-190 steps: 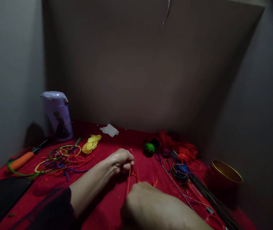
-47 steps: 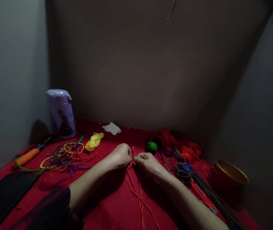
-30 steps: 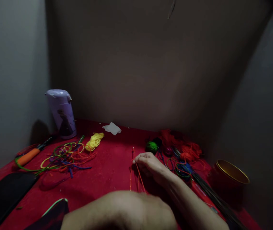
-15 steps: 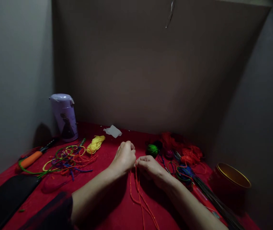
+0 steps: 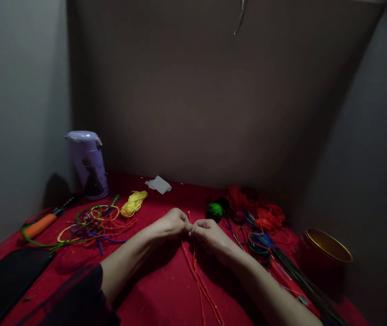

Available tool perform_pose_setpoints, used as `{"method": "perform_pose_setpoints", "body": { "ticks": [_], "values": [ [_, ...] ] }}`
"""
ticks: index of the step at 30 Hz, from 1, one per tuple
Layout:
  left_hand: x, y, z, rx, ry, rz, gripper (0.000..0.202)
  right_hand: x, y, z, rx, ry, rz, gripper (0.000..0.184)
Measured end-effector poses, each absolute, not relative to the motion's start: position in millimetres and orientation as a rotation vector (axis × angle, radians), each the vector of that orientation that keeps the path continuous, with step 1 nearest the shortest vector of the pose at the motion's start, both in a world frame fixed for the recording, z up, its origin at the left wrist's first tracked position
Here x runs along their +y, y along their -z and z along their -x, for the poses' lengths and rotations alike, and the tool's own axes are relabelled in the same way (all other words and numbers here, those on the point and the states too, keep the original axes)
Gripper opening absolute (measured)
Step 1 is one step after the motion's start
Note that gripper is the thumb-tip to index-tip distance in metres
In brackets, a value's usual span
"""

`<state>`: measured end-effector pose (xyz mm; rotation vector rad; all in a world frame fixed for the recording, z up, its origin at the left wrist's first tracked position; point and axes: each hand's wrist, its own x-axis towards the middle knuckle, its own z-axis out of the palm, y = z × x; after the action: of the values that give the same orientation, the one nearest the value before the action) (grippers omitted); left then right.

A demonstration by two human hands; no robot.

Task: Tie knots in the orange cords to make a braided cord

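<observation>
Orange-red yarn (image 5: 198,280) hangs from between my two hands and trails down toward the near edge of the view. My left hand (image 5: 176,222) pinches the yarn, with a short end poking up above its fingertips. Close against it, my right hand (image 5: 209,233) also has thumb and finger closed on the yarn. The fingertips of both hands meet, so the exact spot they grip is mostly hidden. Just beyond my right hand lies a green yarn ball (image 5: 214,211).
A tangle of coloured yarn (image 5: 91,226), a yellow skein (image 5: 134,203) and an orange-handled tool (image 5: 40,225) lie left. Behind them stands a purple flask (image 5: 89,165). White paper (image 5: 158,184) lies at the back. Red yarn (image 5: 270,218), dark thin sticks (image 5: 298,276) and a gold-rimmed container (image 5: 329,245) are right.
My left hand has come down and turned, bringing its fingertips against those of my right hand. A yarn end now shows above them. The view has shifted slightly.
</observation>
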<state>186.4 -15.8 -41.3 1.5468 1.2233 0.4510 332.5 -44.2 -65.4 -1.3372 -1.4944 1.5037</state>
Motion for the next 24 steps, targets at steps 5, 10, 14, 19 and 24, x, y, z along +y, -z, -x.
{"method": "perform_pose_setpoints", "body": {
  "ticks": [5, 10, 14, 19, 24],
  "values": [
    [-13, 38, -186, 1.331, -0.453, -1.682, 0.010, -44, 67, -331, -1.500, -1.447, 1.406, 0.019],
    [-14, 41, -189, 1.412, -0.481, -1.649, 0.010, -43, 63, -333, -1.525, -1.409, 1.460, 0.016],
    [-14, 41, -191, 1.462, -0.470, -1.580, 0.014, -40, 62, -335, -1.479, -1.340, 1.419, 0.021],
    [-14, 43, -189, 1.381, -0.520, -1.419, 0.013, -47, 60, -337, -1.662, -1.533, 1.226, 0.016],
    [-15, 48, -191, 1.182, -0.516, -1.180, 0.014, -56, 52, -341, -1.902, -1.697, 1.125, 0.015]
  ]
}}
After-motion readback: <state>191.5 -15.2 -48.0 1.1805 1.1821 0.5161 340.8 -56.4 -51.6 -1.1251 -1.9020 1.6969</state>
